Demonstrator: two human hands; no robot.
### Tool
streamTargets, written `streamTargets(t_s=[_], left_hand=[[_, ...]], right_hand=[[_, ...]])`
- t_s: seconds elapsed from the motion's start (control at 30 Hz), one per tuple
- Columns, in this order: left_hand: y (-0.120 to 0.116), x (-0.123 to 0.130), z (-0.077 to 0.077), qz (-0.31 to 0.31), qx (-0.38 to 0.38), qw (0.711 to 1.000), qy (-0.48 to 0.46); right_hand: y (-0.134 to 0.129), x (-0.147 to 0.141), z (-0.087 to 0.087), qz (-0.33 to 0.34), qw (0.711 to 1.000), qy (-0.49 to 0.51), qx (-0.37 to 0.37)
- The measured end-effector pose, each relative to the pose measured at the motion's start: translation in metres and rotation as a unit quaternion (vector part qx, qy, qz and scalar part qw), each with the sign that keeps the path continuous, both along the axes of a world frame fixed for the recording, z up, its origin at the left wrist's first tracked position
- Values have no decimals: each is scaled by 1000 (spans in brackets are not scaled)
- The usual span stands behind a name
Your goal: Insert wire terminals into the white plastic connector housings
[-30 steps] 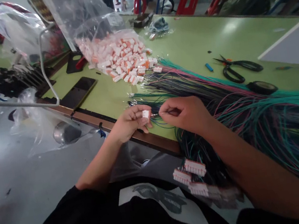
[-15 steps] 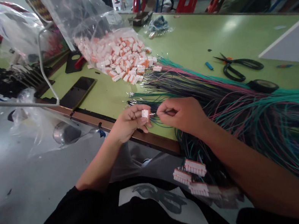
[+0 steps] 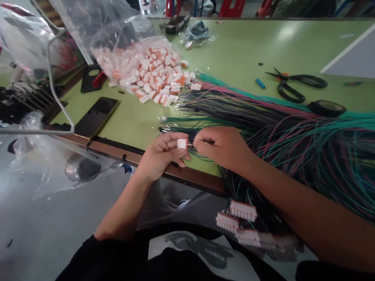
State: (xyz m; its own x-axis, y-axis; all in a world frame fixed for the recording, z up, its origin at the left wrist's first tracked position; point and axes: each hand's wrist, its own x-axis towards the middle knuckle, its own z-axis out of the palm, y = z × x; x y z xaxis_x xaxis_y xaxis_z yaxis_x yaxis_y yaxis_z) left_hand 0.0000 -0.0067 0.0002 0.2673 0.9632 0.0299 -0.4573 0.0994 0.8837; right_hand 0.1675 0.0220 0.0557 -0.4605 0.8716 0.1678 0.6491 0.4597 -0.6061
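Observation:
Between the thumb and fingers of my left hand (image 3: 161, 156) is a small white and orange connector housing (image 3: 181, 144). My right hand (image 3: 223, 146) is closed in a pinch just right of it, with a thin wire end showing between its fingertips and the housing. Whether the wire's tip has entered the housing cannot be made out. Behind both hands lies a bundle of black, green and pink wires (image 3: 232, 103) with bare metal terminals at its left end. A heap of loose connector housings (image 3: 153, 71) spills from a clear plastic bag (image 3: 109, 23).
Wired connectors (image 3: 242, 210) hang at the table's front edge by my lap. Black-handled snips (image 3: 295, 82) and a roll of black tape (image 3: 327, 107) lie at the right. A phone (image 3: 98, 116) rests left of the heap. A bent metal rod (image 3: 54, 81) crosses the left side.
My right hand has moved slightly left, bringing the wire end closer to the connector housing. The left hand keeps its hold and has barely moved.

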Motion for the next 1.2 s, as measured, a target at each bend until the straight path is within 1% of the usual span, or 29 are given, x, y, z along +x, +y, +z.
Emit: streamTargets(t_s=[0.13,0.33,0.47,0.67,0.73,0.8,0.87,0.93,1.07,1.2], left_hand=[[-2,1,-1,15,-6,1000,-1],[-2,2,-3,28,-20,999,18],[-1,1,-2,24,-19,999,11],[-1,2,0,26,-22,999,-2],[-1,1,0,19,-24,1000,3],[-1,-1,0,11,-25,1000,3],[-1,-2,-1,2,-24,1000,-1],[-1,-3,-3,-2,-20,1000,-7],[-1,-4,-3,2,-15,1000,-10],[-1,-4,0,1,-15,1000,-13]], right_hand=[[-2,-4,-2,5,1000,7,-3],[-1,-7,-4,10,1000,-19,-11],[3,-2,0,60,997,16,-44],[2,-2,-1,65,996,51,-28],[3,-1,-1,79,993,65,-59],[5,2,0,88,985,96,-112],[8,6,2,83,977,132,-147],[10,9,3,74,978,142,-135],[9,10,5,70,992,92,-58],[5,9,7,68,996,64,-1]])
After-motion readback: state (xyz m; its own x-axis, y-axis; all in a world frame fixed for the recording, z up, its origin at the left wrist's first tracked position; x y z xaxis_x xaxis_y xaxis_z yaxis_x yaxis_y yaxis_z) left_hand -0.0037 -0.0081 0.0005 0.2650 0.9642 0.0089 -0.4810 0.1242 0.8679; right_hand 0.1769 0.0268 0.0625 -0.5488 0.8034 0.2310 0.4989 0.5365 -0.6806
